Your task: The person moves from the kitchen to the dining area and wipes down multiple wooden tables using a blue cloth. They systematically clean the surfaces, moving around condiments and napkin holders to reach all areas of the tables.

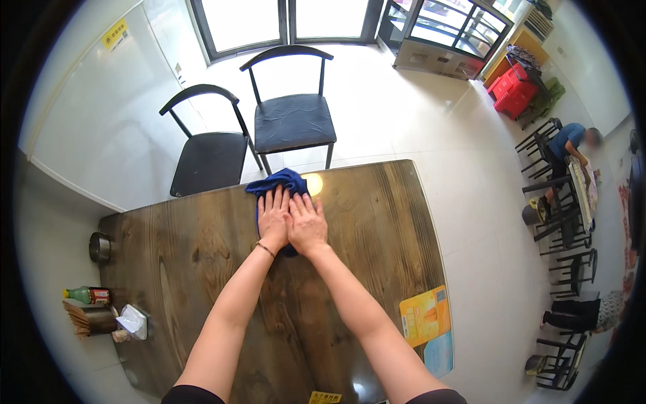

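Note:
A dark blue cloth (285,179) lies bunched on the wooden table (202,269), close to its far edge. My left hand (273,219) rests flat on it, fingers stretched forward, with a thin bracelet at the wrist. Beside it my right hand (307,223) presses down too, fingers extended and the thumbs meeting. Both palms hide most of the cloth; a fold shows beyond the fingertips and a bit under the wrists.
Two black chairs (293,121) stand beyond the far edge. On the table's left are a metal bowl (99,247), a bottle (87,295), a chopstick holder (101,320) and a tissue pack (132,322). An orange card (425,315) lies at right. Two people are at the far right.

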